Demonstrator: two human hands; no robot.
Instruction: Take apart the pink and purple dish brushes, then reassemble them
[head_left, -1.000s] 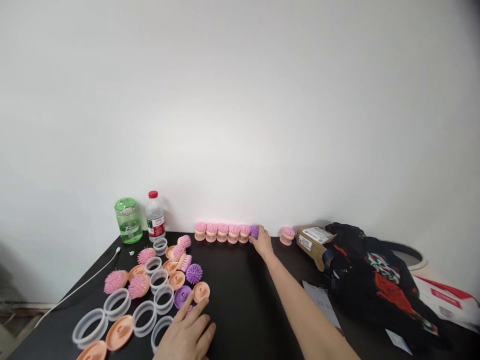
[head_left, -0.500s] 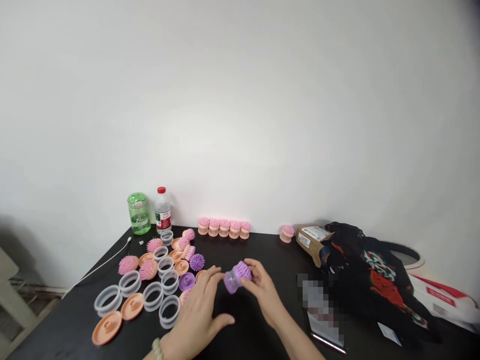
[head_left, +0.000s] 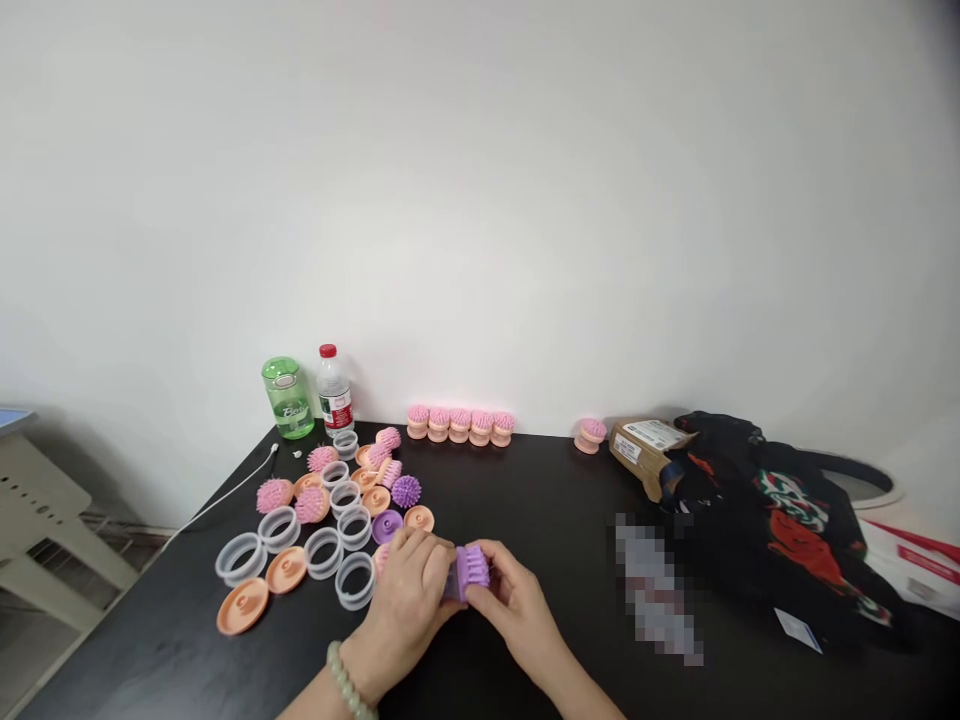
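One black table [head_left: 555,510] fills the foreground. Over it, the person's left hand [head_left: 409,590] is wrapped around the clear end and the right hand [head_left: 523,605] pinches the bristled end of a purple brush [head_left: 471,571], sideways between them.

Right of one red-capped bottle [head_left: 335,393] sat five lined-up pink brushes [head_left: 460,427] plus one lone pink brush [head_left: 590,435]; left, one green jar [head_left: 291,408]; in front lay eight clear rings [head_left: 355,604], one purple disc [head_left: 388,527], one loose purple bristle head [head_left: 406,490].
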